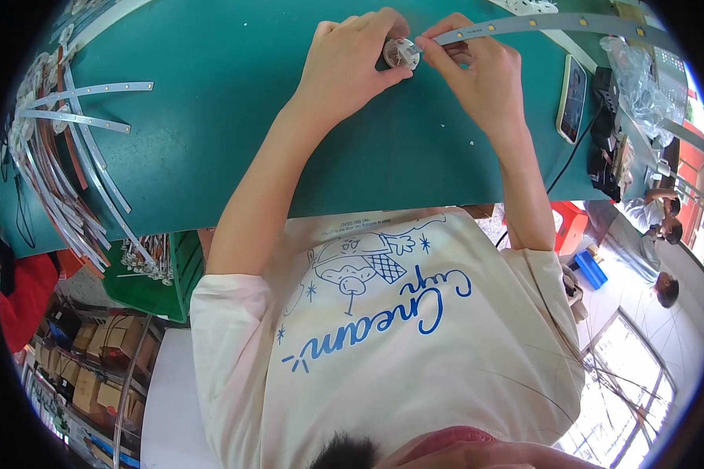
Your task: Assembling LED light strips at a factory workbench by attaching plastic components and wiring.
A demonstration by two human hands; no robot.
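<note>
A small round whitish part [401, 54] with a clear or silvery face is held between the thumb and fingers of my left hand [350, 62], just above the green table. My right hand [477, 66] pinches the end of an LED strip [540, 23], a pale flexible band with yellow chips along it. The strip's end meets the round part, or lies very close to it; I cannot tell whether they are joined. From my right fingers the strip arcs away to the upper right.
On the table's left edge lies a bundle of LED strips [55, 180], several ends sticking out over the green tabletop [211, 102]. A phone [572, 98] rests at right beside a black cable and clear plastic bags [641, 78]. Below left stands a green crate [181, 266]. Other people [653, 250] are at far right.
</note>
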